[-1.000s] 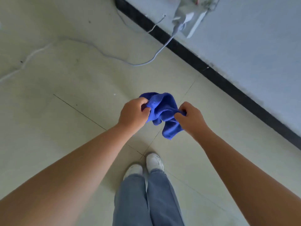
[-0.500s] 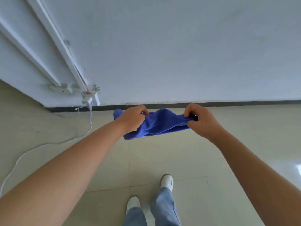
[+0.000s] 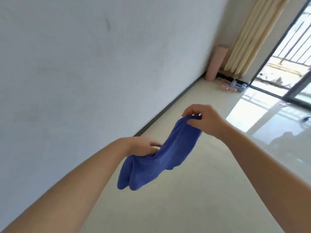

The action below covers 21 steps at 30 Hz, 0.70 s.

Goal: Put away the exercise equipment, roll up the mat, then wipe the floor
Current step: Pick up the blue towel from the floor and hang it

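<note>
A blue cloth (image 3: 161, 155) hangs stretched between my two hands above the pale tiled floor (image 3: 193, 190). My right hand (image 3: 204, 121) pinches its upper corner, higher and further away. My left hand (image 3: 143, 146) grips the cloth lower down, and the loose end droops below it. A rolled pink mat (image 3: 216, 63) stands upright in the far corner against the wall. Pink dumbbells (image 3: 225, 85) and blue-grey dumbbells (image 3: 239, 84) lie on the floor beside it.
A white wall (image 3: 84, 64) with a dark skirting strip (image 3: 168, 106) runs along the left. Beige curtains (image 3: 247, 39) hang in the far corner. A glass door (image 3: 286, 64) to a balcony is at the right, and sunlight glares on the floor near it.
The view has swung right from the wall with the cable to the length of the room. My right hand has risen and my left has dropped, so the cloth now hangs slanted.
</note>
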Each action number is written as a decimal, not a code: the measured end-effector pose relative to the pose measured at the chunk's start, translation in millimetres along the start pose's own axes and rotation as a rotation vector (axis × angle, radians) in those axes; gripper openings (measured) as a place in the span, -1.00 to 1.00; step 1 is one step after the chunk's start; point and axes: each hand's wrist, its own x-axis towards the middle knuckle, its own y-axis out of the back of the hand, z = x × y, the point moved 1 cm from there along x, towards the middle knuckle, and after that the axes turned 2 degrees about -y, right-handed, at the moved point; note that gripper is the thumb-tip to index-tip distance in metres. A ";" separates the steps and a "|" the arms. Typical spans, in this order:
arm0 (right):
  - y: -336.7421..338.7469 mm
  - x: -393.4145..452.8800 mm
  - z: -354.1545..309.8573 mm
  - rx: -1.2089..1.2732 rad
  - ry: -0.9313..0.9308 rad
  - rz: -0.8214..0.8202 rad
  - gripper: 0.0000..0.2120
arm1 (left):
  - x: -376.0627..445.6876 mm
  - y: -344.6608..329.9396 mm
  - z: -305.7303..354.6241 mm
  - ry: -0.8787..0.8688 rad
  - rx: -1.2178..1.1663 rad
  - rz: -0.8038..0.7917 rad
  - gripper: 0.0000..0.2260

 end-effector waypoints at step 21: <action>445.3 144.6 358.6 -0.333 -0.248 0.303 -0.85 | 410.4 139.5 490.5 -0.447 0.061 0.279 -0.84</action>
